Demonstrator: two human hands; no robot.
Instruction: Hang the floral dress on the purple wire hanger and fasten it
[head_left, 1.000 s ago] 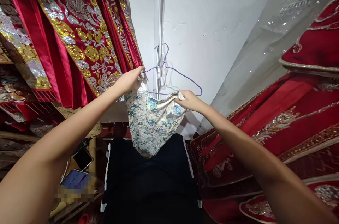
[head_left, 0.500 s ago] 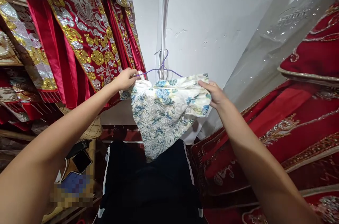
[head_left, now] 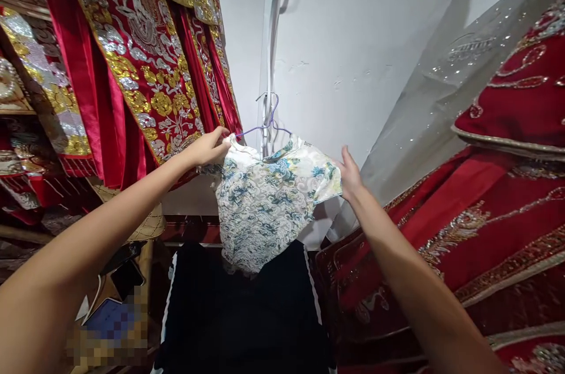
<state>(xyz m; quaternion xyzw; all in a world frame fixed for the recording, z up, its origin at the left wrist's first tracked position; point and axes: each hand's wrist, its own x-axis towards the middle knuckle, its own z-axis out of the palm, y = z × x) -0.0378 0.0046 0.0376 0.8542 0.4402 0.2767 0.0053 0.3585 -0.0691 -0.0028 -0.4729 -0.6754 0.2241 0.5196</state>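
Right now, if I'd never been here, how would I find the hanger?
Find the white wall between the red embroidered garments. Lower down, between the left hand and right hand, is a flowered top, with the hanger rising from its neckline. Its thin purple frame sets it apart from the white strip.

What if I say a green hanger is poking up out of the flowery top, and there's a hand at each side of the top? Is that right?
Not quite: the hanger is purple, not green, as the head view shows. It does poke up out of the flowery top, with a hand at each side.
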